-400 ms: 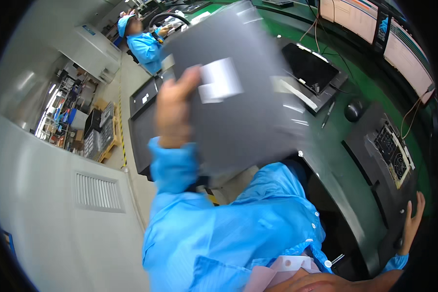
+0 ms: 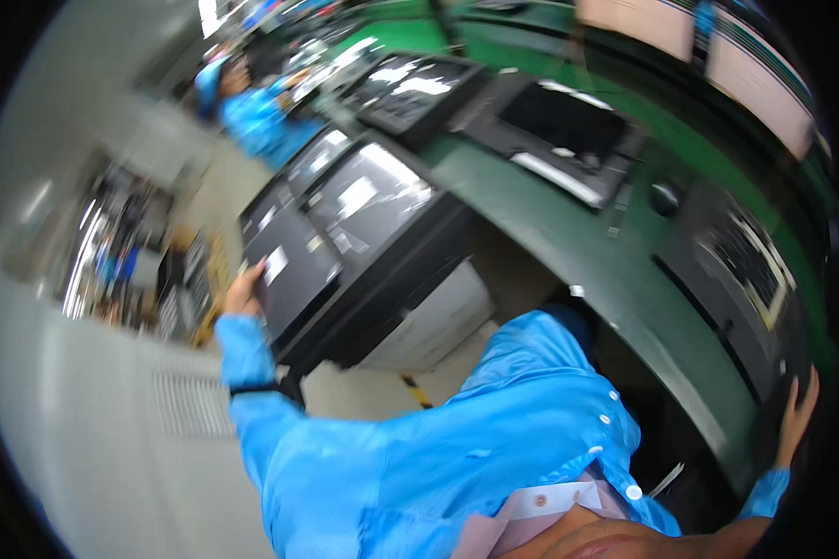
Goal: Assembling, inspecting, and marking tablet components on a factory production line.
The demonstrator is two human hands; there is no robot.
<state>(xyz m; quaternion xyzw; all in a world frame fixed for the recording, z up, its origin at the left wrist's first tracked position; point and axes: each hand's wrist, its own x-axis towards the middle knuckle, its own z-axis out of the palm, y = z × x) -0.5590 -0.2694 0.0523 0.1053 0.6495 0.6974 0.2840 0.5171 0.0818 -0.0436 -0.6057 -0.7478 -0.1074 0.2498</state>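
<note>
While blurred, left hand (image 2: 243,289) apparently touches dark panel (image 2: 294,270).

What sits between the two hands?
In the head view, between the left hand and right hand: stacked dark panels and the green workbench.

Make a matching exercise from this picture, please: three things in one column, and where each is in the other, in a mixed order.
Things:
1. left hand
2. right hand
3. co-worker in blue

Places:
a. far up the line, top left
b. on the edge of a dark panel on the stack
c. on the dark unit at the green bench's right end

Pairs: 1-b, 2-c, 3-a
</note>
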